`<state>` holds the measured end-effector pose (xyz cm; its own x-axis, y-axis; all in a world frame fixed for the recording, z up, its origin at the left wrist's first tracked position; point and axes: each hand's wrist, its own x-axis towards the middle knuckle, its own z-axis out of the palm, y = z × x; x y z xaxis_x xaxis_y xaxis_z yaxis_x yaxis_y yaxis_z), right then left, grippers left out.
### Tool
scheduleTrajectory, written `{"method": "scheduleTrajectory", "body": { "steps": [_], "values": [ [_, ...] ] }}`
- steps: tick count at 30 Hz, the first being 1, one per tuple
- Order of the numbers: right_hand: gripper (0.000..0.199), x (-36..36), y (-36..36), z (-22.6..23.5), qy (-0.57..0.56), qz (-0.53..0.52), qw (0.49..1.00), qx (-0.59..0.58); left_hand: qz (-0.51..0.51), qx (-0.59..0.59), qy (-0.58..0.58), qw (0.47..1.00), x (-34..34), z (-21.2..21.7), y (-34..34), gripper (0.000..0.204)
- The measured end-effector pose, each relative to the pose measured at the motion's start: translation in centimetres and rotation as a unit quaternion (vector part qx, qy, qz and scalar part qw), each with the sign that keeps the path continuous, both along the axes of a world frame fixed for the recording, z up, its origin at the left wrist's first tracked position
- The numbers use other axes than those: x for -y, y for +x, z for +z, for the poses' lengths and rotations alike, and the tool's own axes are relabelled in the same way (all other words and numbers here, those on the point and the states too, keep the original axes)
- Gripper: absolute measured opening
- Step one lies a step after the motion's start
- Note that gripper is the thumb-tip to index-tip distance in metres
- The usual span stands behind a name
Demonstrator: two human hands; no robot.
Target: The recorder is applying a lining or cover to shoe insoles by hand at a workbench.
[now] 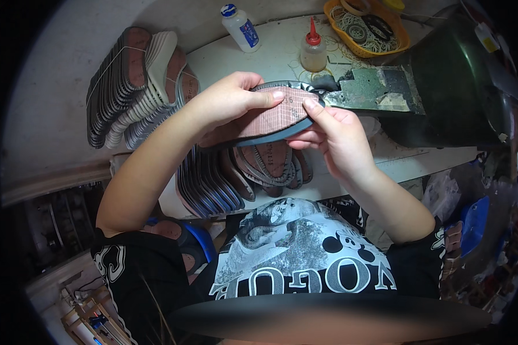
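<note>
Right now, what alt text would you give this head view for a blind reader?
Both hands, left hand and right hand, hold a shoe insole above a white workbench. Stacked insoles lie to the left, two glue bottles and an orange basket behind.

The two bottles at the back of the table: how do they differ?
The white bottle lies tilted, while the clear bottle stands upright. The white bottle has a blue cap and blue label; the clear bottle has a red pointed nozzle and shows pale contents. The clear bottle stands nearer the orange basket and closer to the insole in the hands. Both are small, plastic-looking and untouched.
</note>
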<state>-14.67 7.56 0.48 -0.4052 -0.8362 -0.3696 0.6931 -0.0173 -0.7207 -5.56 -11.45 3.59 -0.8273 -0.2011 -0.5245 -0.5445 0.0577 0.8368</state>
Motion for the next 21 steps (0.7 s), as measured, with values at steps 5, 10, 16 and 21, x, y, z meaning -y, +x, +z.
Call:
{"method": "scheduleTrajectory", "body": {
  "steps": [5,10,16,21],
  "values": [
    [0.03,0.2,-1.0,-0.7,-0.008,0.016,0.999,-0.041,0.004,0.036,-0.025,0.999,-0.6,-0.3,0.5,0.041],
    [0.027,0.1,-0.4,-0.4,-0.002,0.038,0.994,-0.105,0.06,0.061,0.007,0.996,-2.5,0.0,1.0,0.053],
    [0.029,-1.9,-0.7,-1.0,0.029,0.095,0.977,-0.187,0.063,0.071,0.013,0.995,-4.1,-0.2,0.9,0.069],
    [0.025,-1.2,-2.1,-0.8,0.005,0.087,0.978,-0.192,0.03,0.072,0.087,0.993,-3.4,0.1,1.5,0.062]
  ]
}}
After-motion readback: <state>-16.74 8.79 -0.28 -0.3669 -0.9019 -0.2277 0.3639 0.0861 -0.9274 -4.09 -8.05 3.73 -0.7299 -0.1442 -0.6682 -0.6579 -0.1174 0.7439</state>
